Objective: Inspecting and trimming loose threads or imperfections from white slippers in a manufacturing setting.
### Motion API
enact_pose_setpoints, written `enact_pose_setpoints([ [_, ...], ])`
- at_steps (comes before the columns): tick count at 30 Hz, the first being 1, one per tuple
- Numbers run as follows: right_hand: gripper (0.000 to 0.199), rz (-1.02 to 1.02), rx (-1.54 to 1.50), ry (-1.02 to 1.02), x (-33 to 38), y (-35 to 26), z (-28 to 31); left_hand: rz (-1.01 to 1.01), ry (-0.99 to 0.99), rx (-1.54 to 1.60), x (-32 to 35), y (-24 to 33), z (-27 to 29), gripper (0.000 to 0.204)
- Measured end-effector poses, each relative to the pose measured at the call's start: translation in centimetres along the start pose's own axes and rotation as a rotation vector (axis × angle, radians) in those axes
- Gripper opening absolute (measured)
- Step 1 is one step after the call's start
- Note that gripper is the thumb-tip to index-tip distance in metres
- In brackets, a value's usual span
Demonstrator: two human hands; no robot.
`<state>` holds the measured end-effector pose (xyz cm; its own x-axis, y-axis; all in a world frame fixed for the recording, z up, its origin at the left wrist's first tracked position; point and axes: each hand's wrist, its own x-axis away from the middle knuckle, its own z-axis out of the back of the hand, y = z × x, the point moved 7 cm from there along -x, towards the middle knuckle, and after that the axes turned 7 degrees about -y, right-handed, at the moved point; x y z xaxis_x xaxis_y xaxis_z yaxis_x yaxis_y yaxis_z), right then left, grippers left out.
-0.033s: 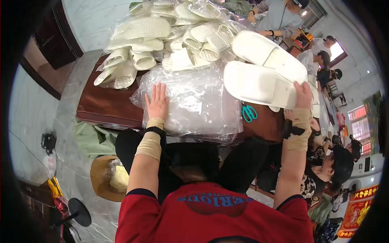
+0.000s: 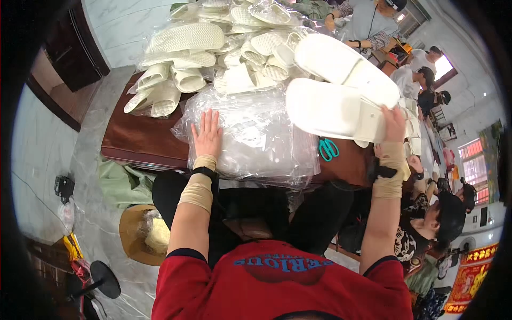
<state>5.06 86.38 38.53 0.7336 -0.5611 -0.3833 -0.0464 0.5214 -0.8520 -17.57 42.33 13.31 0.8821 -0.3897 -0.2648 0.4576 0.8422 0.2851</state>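
Observation:
A pair of white slide slippers [image 2: 326, 109] hangs at the right of the table, soles tilted away. My right hand [image 2: 393, 124] grips them by the near ends, fingers closed round the edge. On a stack of clear plastic bags [image 2: 261, 141] in front of me rests my left hand [image 2: 207, 133], flat with its fingers spread. Behind the stack lies a heap of white slippers in clear bags [image 2: 184, 38]. Teal-handled scissors [image 2: 328, 150] lie just right of the plastic bags, below the held pair.
The brown table [image 2: 128, 128] runs across in front of my knees. More white slippers [image 2: 413, 128] stand in a row at the right, where several people sit or stand close by. A cardboard box [image 2: 133, 234] with pale stuff inside stands on the floor at left.
My right hand has shifted the white slippers slightly to the left and a little up, towards the plastic bags. The left hand has stayed in place.

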Motion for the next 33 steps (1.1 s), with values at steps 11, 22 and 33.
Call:
enact_pose_setpoints([
  [11,0.014,-0.184,0.427,-0.306,6.9,16.1,-22.4,-0.007,0.002,-0.031,0.0,-0.3,-0.1,0.061],
  [22,0.029,-0.341,1.020,-0.457,6.6,20.5,-12.0,0.017,-0.109,0.234,-1.7,-2.0,-0.9,0.059],
  [33,0.037,-0.403,1.077,-0.512,7.4,18.4,-13.2,-0.366,-0.004,0.477,-1.2,5.3,9.5,0.008],
])
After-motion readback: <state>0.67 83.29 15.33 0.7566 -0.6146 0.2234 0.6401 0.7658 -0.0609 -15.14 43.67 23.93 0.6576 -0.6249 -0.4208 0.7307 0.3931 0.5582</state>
